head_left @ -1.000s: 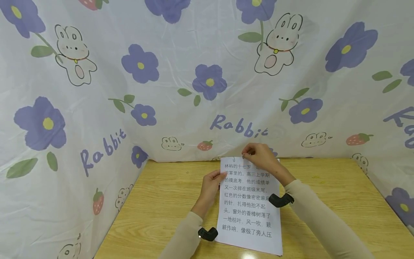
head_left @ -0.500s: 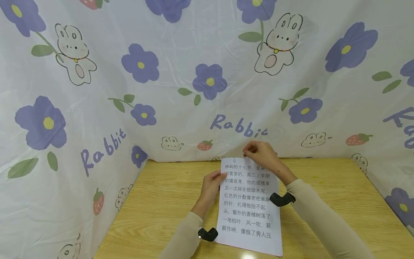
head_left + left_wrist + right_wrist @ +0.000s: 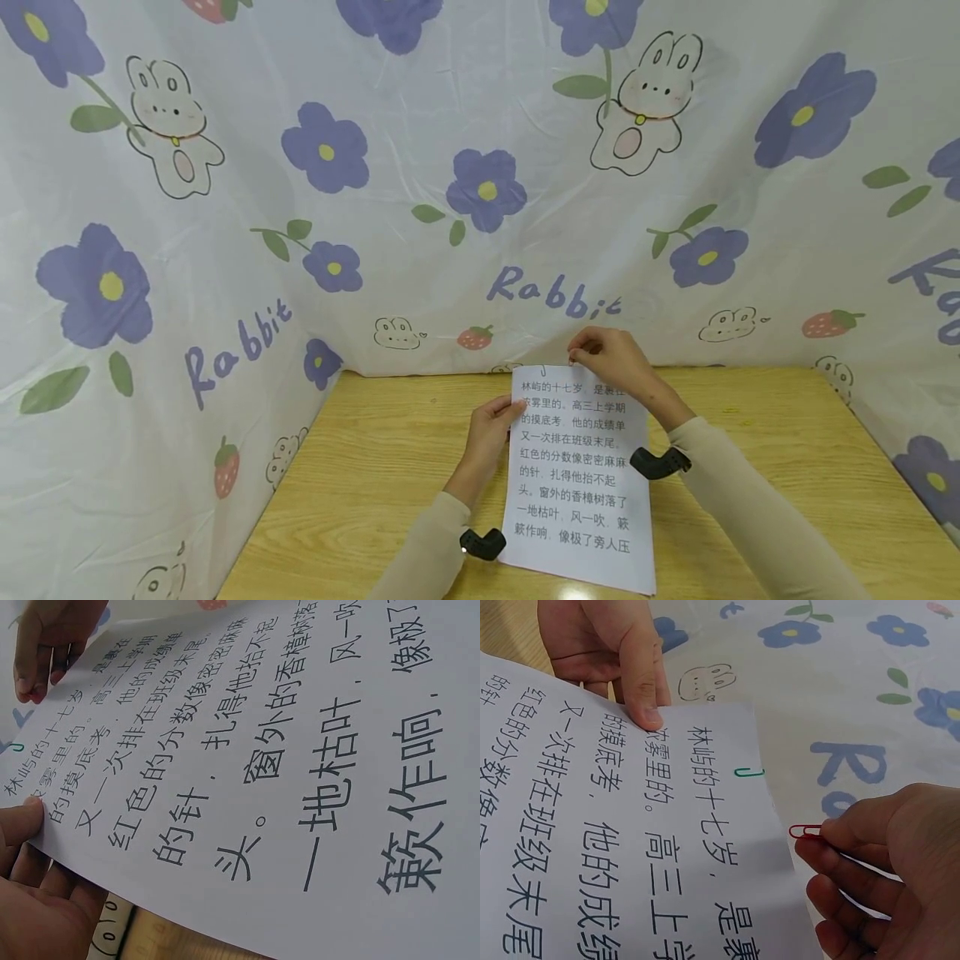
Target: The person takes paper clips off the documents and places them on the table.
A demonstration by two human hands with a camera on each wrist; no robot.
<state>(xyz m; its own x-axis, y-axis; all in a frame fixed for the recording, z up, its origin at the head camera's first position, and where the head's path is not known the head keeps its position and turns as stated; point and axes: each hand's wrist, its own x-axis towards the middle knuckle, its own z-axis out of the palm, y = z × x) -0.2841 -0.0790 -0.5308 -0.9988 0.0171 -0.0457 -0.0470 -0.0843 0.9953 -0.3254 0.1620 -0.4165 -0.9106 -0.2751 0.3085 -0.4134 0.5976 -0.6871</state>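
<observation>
Printed white paper sheets [image 3: 577,500] are held tilted up over the table. My left hand [image 3: 483,433] grips their left edge near the top, with the thumb on the front and the other fingers behind. A green paper clip [image 3: 748,772] sits on the top edge, towards the left corner. Thumb and index finger of my right hand [image 3: 617,365] pinch a red paper clip [image 3: 804,831] by one end. In the right wrist view, the clip's free end points at the top edge, close to it, to the right of the green clip.
Small yellow pieces [image 3: 731,409] lie on the wooden table [image 3: 375,467] at the right. A white cloth [image 3: 420,250] with flowers and rabbits hangs behind and at the sides. Black wrist bands [image 3: 483,543] are on both sleeves.
My right hand has shifted slightly right along the top edge, uncovering more of the first text line. The left hand and the green paper clip stay in place.
</observation>
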